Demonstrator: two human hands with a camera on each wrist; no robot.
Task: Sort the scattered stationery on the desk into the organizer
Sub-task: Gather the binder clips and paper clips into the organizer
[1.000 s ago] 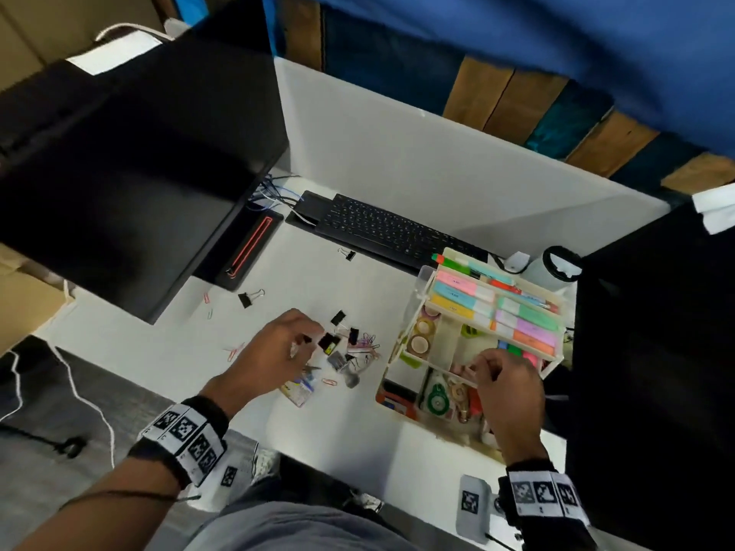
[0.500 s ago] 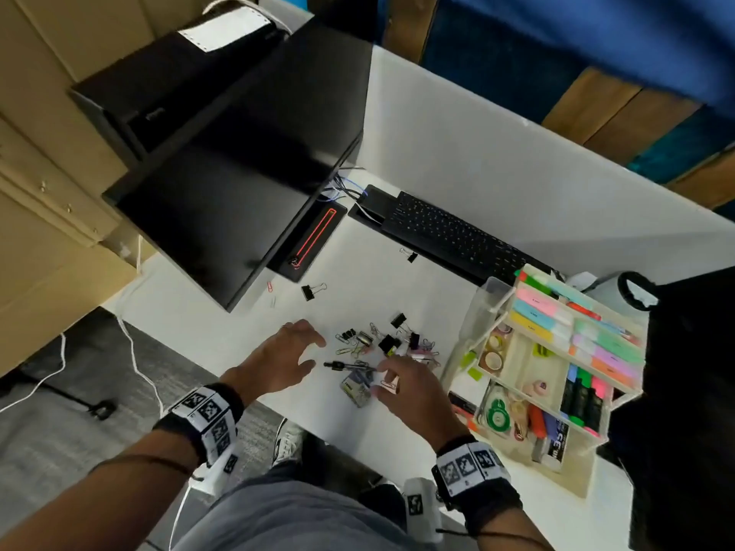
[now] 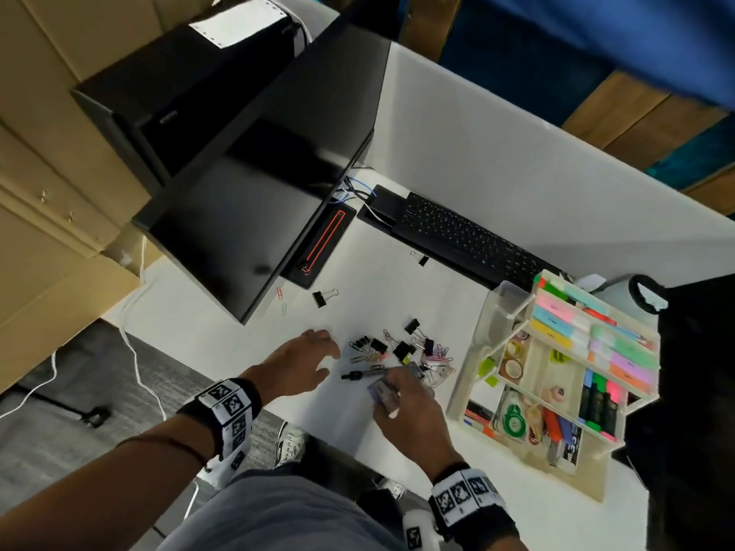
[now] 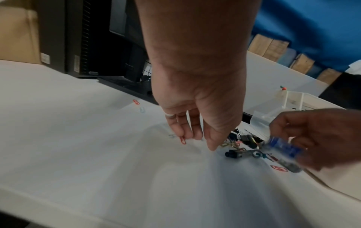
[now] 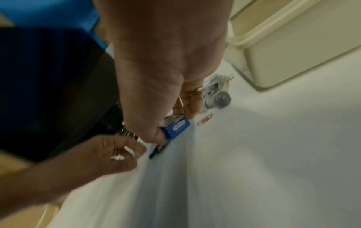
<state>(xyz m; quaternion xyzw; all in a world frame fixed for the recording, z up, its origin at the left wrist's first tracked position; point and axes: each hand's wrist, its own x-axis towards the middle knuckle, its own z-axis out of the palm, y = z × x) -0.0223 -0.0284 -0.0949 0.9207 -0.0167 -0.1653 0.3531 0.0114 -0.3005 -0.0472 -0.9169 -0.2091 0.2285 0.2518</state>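
A person's right hand (image 3: 401,407) pinches a small blue-labelled clear box (image 5: 176,128) between thumb and fingertips, just above the white desk (image 3: 222,332) at the near edge of a heap of binder clips (image 3: 401,349) and coloured paper clips (image 3: 439,361). The left hand (image 3: 298,361) hangs just left of the heap, fingers loosely spread and pointing down, holding nothing; a red paper clip (image 4: 183,140) lies at its fingertips. A black-capped pen-like item (image 3: 358,375) rests between the two hands. To the right stands the cream tiered organizer (image 3: 469,391), already stocked with highlighters, sticky notes and tape rolls. More strays lie farther off: one binder clip (image 3: 321,298) by the monitor base, another (image 3: 421,259) near the keyboard (image 3: 469,236).

The little box looks light and rigid, its smooth plastic likely slippery, so a grip across its short sides should hold; its contents cannot be made out. The paper clips are thin and flat on the desk and tangled in places, and would probably need scooping or sliding rather than a straight pluck. The binder clips offer wire handles for an easy pinch.
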